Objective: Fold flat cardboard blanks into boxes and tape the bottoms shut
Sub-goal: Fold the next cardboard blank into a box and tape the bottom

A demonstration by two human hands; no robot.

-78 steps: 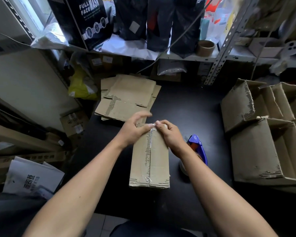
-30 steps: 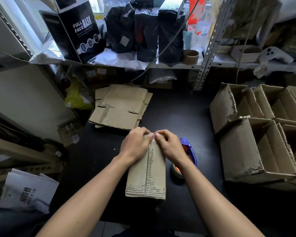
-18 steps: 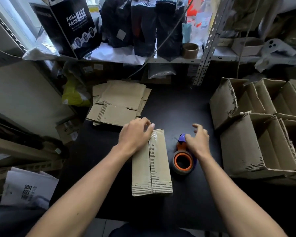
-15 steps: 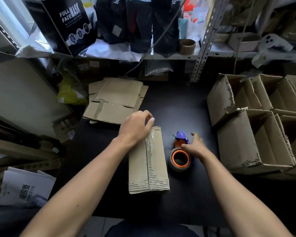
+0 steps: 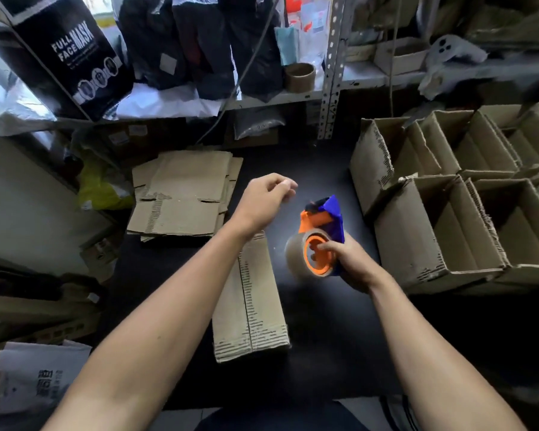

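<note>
The right hand (image 5: 350, 259) gripped the tape dispenser (image 5: 319, 241) above bare table (image 5: 321, 321), beside the box (image 5: 249, 303); the left hand (image 5: 263, 202) hovered, fingers loosely curled, holding nothing.

Left hand (image 5: 263, 200): you hold it raised, fingers loosely curled, gripping nothing.
Right hand (image 5: 350, 259): your fingers grip the tape dispenser (image 5: 319, 237).

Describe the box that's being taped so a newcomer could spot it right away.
Start at the black table. Between the person's forearms lies one narrow cardboard box, taped seam facing up. Unlike the flat blanks behind and the open boxes right, it is closed and alone.
</note>
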